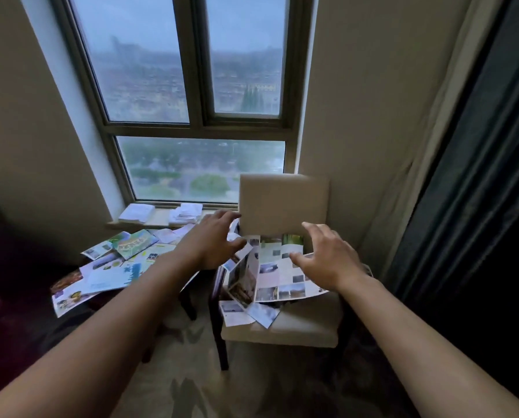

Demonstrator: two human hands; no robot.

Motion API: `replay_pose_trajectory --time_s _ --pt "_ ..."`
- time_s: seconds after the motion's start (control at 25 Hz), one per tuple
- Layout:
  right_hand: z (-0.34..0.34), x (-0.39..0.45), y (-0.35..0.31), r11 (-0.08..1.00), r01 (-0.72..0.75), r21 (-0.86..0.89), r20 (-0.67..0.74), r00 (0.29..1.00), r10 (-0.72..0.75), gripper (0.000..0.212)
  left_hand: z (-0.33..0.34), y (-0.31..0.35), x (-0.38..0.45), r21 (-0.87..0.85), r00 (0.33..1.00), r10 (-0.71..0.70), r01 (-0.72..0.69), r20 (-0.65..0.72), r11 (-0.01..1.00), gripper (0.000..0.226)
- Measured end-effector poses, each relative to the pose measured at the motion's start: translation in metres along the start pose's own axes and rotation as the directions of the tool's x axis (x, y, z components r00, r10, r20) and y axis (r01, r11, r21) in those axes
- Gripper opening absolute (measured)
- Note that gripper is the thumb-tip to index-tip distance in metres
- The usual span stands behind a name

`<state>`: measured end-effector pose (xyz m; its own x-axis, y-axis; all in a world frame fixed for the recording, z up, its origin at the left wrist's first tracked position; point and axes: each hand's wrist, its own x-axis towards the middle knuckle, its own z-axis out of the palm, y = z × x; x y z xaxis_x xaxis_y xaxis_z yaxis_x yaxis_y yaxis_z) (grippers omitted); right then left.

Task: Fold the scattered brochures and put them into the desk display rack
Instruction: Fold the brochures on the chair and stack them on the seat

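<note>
Two hands, left (pixel 214 242) and right (pixel 327 259), fingers spread, holding nothing, above one unfolded brochure (pixel 277 274) on one chair (pixel 285 327).

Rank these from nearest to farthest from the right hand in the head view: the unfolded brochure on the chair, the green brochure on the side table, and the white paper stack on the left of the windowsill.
From the right hand:
1. Unfolded brochure, on the chair seat right under the fingers.
2. Green brochure, on the side table to the left, beyond the left hand.
3. White paper stack, on the windowsill's left end, a little farther left and back.
</note>
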<state>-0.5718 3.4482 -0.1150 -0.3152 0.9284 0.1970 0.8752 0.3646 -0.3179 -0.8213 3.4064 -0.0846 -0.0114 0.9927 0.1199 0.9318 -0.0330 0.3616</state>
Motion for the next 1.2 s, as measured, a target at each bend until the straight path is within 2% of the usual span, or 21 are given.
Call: replay_pose_trajectory --time_s 0.2,0.4,0.68,0.92,1.04,1.12,1.2 --pt "0.07 0.159 0.046 0.998 -0.042 -0.055 0.044 0.998 0.044 0.076 0.073 -0.059 0.174 -0.048 0.999 0.025 -0.022 0.047 0.999 0.066" --pt "0.12 0.283 0.091 0.988 -0.117 -0.101 0.151 0.98 0.131 0.077 0.121 -0.109 0.324 -0.057 0.986 -0.031 0.041 0.163 0.998 0.064" --pt "0.192 0.38 0.162 0.971 -0.21 -0.116 0.307 0.922 0.236 0.075 0.212 -0.14 0.423 -0.086 0.94 -0.124 0.159 0.318 0.984 0.063" --pt "0.312 0.4 0.229 0.954 -0.21 -0.215 0.47 0.833 0.29 0.072 0.349 -0.174 0.418 -0.05 0.806 -0.309 0.385 0.505 0.922 0.063" --pt "0.37 0.396 0.262 0.939 -0.144 -0.313 0.536 0.79 0.299 0.067 0.419 -0.193 0.389 0.056 0.65 -0.45 0.532 0.613 0.845 0.062" --pt "0.406 0.39 0.281 0.918 -0.075 -0.389 0.565 0.768 0.302 0.066 0.458 -0.204 0.37 0.113 0.586 -0.531 0.6 0.613 0.792 0.061" --pt "0.431 0.386 0.298 0.892 -0.019 -0.452 0.583 0.75 0.312 0.067 0.482 -0.215 0.36 0.098 0.55 -0.59 0.677 0.591 0.729 0.061"
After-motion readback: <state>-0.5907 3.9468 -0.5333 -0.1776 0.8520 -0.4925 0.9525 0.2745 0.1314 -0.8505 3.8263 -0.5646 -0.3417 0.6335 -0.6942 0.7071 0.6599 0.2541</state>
